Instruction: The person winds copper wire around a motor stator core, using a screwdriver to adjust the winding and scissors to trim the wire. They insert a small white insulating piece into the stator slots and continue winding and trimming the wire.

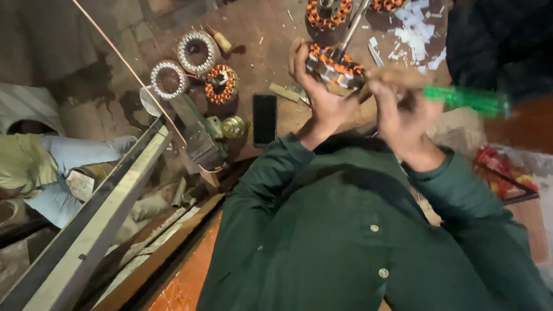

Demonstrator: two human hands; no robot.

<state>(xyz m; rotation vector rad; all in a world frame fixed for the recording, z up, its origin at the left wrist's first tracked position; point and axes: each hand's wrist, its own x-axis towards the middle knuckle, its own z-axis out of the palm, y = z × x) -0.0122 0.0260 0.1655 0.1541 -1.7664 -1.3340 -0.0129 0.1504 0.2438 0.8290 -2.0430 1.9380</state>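
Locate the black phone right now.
In the head view, the black phone lies flat on the wooden bench, left of the left hand, just right of a small brass part and the copper-wound stator.

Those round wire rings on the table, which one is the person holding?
The orange-wound ring gripped by the left hand, with a rod through it. The others lie untouched on the bench: two white rings, one orange and more at the far edge.
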